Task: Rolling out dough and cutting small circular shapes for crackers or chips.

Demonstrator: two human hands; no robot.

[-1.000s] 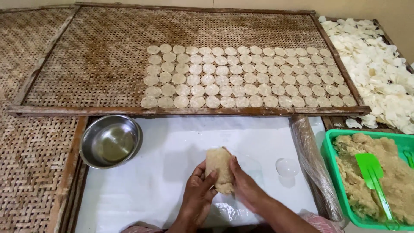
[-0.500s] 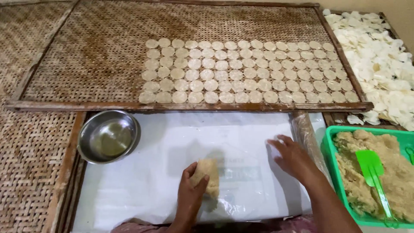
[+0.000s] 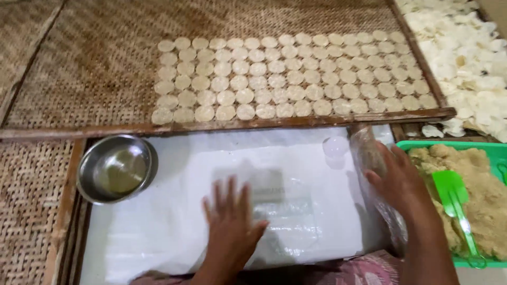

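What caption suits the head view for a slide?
Left hand flat on white plastic sheet, right hand at clear plastic bag beside green tray of tan dough.

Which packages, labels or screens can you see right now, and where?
Clear plastic bag: right of the white sheet, under the right hand; crumpled, see-through.
Faint grey printed patch: on the white sheet, just above the left hand; rectangular, blurred.
No screens or signs.

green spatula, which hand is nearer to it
Right. The right hand is just left of the green spatula, by the tub's edge. The left hand lies flat on the white sheet, far to the left.
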